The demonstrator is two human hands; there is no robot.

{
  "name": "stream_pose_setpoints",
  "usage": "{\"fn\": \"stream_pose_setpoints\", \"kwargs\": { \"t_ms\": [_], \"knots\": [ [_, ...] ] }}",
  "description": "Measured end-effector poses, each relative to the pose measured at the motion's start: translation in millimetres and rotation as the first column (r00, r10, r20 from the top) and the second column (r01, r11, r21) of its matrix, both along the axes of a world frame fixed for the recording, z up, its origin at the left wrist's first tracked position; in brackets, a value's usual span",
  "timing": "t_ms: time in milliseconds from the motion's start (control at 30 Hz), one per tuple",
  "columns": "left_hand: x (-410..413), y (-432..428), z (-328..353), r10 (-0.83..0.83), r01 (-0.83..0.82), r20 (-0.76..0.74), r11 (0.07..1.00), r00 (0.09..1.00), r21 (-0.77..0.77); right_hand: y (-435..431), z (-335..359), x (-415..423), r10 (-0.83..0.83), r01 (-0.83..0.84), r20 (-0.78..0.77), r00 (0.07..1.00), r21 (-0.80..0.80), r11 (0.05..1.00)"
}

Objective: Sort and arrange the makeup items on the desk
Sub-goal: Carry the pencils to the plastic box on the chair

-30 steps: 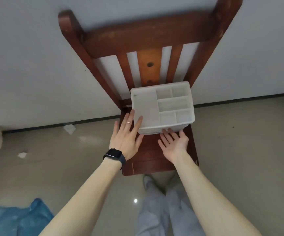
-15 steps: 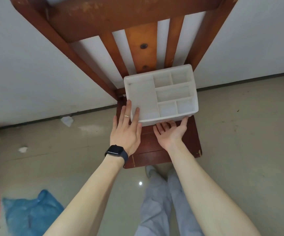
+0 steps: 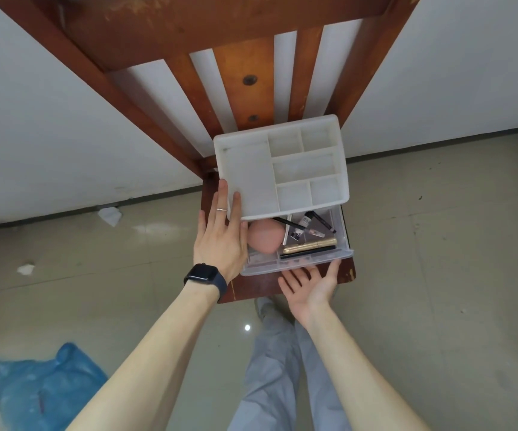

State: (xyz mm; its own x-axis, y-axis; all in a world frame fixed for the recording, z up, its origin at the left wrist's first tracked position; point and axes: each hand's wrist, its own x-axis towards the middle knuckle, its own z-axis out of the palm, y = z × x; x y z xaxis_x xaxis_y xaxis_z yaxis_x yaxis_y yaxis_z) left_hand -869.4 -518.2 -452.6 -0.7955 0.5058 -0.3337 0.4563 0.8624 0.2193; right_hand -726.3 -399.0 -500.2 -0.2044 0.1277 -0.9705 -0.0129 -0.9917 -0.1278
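At lower centre the right hand lies palm-up, fingers straight, touching the front of a clear plastic drawer that holds a pink egg-shaped sponge. Left of it, the flat left hand presses the white compartmented plastic organiser above.

My left hand lies flat against the white organizer on the chair. My right hand sits palm up just under its open drawer.

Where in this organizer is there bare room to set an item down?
All six tray compartments are bare: the big one beside the left hand, five smaller to its right. The drawer below is crowded with sponge, gold tube and pencils.
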Motion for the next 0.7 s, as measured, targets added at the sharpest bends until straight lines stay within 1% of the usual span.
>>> {"fn": "stream_pose_setpoints", "kwargs": {
  "t_ms": [100, 167, 200, 233, 300, 367, 500, 700],
  "knots": [
    [0.4, 0.2, -0.9, 0.002, -0.002, -0.003, 1.000, 1.000, 0.002, -2.6, 3.7, -1.9, -0.003, 0.002, 0.027, 1.000, 0.014, 1.000],
    [0.3, -0.5, -1.0, -0.003, 0.003, -0.008, 1.000, 1.000, 0.004, -4.1, 6.7, -4.1, 0.013, -0.017, 0.063, 0.998, 0.060, 0.998],
    [-0.1, -0.7, -0.8, -0.008, 0.008, -0.011, 1.000, 1.000, 0.005, -4.6, 8.5, -5.4, 0.054, -0.062, 0.085, 0.995, 0.097, 0.993],
    [-0.4, -0.8, -0.4, -0.012, 0.012, -0.011, 1.000, 1.000, 0.006, -5.1, 10.6, -7.3, 0.126, -0.143, 0.117, 0.985, 0.144, 0.979],
    [-0.9, -0.9, 0.3, -0.012, 0.012, -0.009, 1.000, 1.000, 0.007, -7.3, 11.9, -11.1, 0.273, -0.313, 0.192, 0.943, 0.223, 0.923],
    [-0.6, -1.2, 0.8, -0.014, 0.014, -0.009, 1.000, 1.000, 0.004, -7.5, 10.3, -13.8, 0.326, -0.377, 0.227, 0.918, 0.241, 0.894],
    [-1.1, -1.5, 2.2, -0.021, 0.021, -0.007, 1.000, 1.000, 0.001, -3.1, 13.7, -14.4, 0.382, -0.437, 0.246, 0.891, 0.230, 0.870],
    [-0.8, 0.6, 3.7, -0.004, 0.004, 0.011, 1.000, 1.000, -0.020, 0.1, 17.7, -9.0, 0.382, -0.437, 0.244, 0.891, 0.237, 0.868]
  ]
}}
